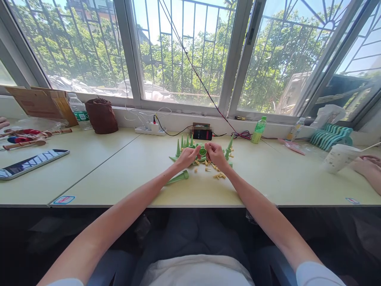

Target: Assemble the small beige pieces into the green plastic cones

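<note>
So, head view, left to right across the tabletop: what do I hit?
Flat smartphone, brown pouch, white power strip, left hand, green piece, right hand, green-capped bottle, teal hangers.

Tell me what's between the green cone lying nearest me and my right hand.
In the head view, a few small yellow pieces lie between the cone and your right hand.

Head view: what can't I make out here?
All in the head view:
Green piece between the left hand and right hand: its sides, covered by those hands.
Green cones beyond: some partly hidden by both hands.
Dark-screened device: its display, too small and blurred.
Another person's hand: cut off by the left edge.
</note>
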Motion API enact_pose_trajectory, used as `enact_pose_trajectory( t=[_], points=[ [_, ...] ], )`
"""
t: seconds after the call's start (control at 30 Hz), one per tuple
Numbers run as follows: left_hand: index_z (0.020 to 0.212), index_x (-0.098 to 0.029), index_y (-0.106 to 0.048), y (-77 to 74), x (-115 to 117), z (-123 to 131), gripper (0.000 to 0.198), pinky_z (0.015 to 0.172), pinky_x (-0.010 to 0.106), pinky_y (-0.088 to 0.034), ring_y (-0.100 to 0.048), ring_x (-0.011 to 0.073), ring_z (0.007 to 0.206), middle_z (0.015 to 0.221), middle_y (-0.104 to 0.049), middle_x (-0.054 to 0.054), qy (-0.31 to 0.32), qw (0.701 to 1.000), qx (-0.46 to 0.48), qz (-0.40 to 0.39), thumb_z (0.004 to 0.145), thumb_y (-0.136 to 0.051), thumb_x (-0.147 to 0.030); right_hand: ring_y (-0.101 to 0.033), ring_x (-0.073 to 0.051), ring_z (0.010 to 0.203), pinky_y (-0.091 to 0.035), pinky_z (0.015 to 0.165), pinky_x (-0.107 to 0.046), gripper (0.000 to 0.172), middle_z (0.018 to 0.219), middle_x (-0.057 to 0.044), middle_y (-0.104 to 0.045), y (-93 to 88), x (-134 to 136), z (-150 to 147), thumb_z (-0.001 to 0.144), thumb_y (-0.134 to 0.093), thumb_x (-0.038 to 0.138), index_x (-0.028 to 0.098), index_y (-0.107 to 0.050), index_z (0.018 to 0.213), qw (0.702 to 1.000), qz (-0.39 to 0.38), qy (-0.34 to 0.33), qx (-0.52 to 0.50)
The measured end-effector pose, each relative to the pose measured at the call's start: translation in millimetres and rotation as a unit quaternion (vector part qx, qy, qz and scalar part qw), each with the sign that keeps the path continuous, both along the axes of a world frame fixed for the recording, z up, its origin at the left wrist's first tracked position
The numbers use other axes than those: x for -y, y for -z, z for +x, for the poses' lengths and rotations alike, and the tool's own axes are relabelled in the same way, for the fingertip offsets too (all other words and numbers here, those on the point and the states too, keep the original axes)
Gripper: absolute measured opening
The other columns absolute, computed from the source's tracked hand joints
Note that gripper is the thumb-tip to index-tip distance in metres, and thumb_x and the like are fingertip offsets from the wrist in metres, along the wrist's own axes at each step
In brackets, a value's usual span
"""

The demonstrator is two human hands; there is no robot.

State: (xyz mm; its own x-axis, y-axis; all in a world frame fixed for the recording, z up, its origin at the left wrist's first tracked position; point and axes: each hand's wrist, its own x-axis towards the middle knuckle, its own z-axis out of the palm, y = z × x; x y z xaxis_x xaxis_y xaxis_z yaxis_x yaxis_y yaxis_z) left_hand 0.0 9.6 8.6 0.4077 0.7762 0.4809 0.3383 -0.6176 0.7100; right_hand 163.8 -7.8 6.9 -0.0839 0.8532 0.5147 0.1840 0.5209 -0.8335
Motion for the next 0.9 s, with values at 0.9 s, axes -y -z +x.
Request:
enact_pose_trajectory(
  t=[0.9],
  points=[
    [0.094, -0.02, -0.068, 13.6, -8, -5, 0.024, 0.058, 0.024, -0.043, -0.046, 0.0064, 0.053, 0.095, -0.06, 0.005, 0.028, 0.964, -0.058, 0.257, 0.086, -0.063, -0.042, -0.027, -0.008, 0.034, -0.023, 0.036, -0.023, 0.037, 0.041, 0.009, -0.033, 3.8, -7, 3, 0.08, -0.058, 0.053, 0.023, -0.042, 0.068, 0.995, -0.094, -0.026, 0.002]
  ],
)
